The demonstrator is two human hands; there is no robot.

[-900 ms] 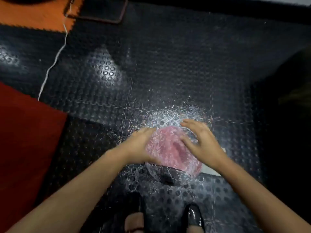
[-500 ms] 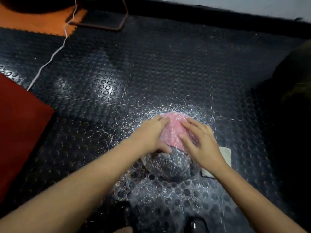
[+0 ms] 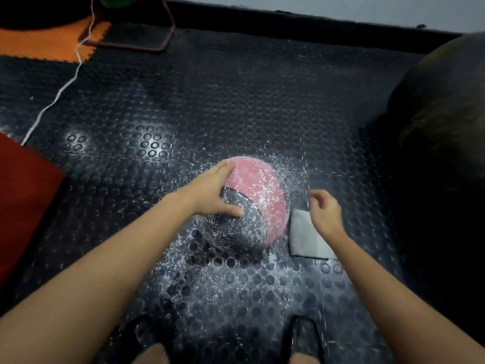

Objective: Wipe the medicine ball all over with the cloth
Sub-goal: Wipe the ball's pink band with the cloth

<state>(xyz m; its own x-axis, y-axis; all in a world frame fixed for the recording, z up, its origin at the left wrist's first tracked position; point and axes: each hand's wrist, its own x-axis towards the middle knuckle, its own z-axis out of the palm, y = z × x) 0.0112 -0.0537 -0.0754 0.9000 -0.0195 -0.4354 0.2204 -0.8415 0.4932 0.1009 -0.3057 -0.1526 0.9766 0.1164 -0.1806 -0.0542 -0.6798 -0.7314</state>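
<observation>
We found the left hand (image 3: 210, 197) spread on the wet pink-and-black textured medicine ball (image 3: 252, 203); right of the ball, the right hand (image 3: 324, 212), loosely curled and empty, hovered over the folded white cloth (image 3: 305, 239).

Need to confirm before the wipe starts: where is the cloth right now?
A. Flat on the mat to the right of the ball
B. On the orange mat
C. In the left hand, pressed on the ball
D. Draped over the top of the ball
A: the white cloth lies flat on the black mat beside the medicine ball, with the right hand above it holding nothing.
</observation>
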